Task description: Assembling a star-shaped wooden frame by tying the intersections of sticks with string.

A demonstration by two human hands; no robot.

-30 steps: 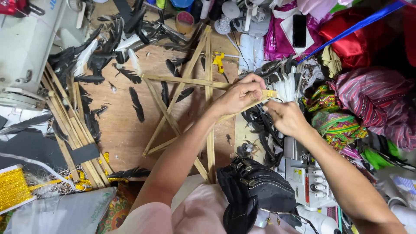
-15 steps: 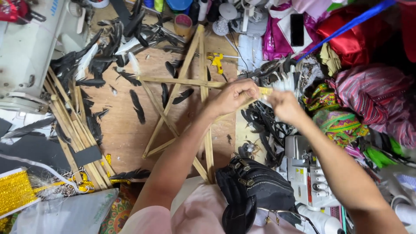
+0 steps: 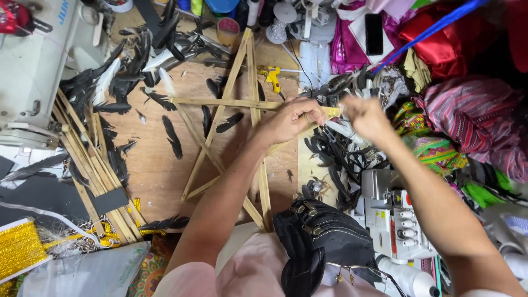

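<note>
Left hand (image 3: 290,120) is pinched shut on the right tip of the bamboo star frame (image 3: 231,110), with the right hand (image 3: 364,116) fisted just beside that tip, grip unclear. Frame lies flat on the wooden surface (image 3: 159,176), feathers (image 3: 170,136) scattered left, fabric clutter (image 3: 467,115) crowding right.

Left hand (image 3: 291,118) and right hand (image 3: 364,115) both curled closed, near each other, forearms outstretched
</note>
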